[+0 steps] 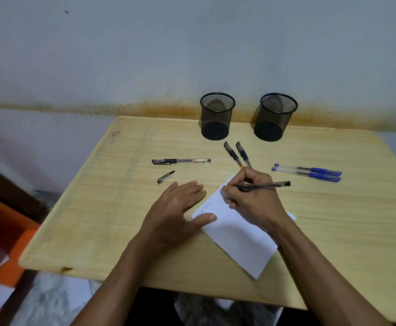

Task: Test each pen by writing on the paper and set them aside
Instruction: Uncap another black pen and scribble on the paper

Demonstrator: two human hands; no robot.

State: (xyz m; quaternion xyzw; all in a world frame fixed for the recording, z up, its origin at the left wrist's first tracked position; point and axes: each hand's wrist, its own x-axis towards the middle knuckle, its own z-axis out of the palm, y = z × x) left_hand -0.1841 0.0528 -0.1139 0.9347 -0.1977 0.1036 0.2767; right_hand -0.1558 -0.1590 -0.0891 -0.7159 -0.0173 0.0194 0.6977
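Right hand (251,196) grips uncapped clear black-ink pen (266,185), tip on white paper sheet (237,234); left hand (177,208) flat, fingers spread, thumb pinning sheet, centre frame.

Both bare forearms entered from the bottom edge and converged toward the middle of the frame. The left hand (175,208) lay palm down just left of center, fingers extended and close together, the thumb splayed out to the right. The right hand (251,196), just right of center, was curled in a writing grip, fingertips pinched together at its upper left, wrist bent and resting low.
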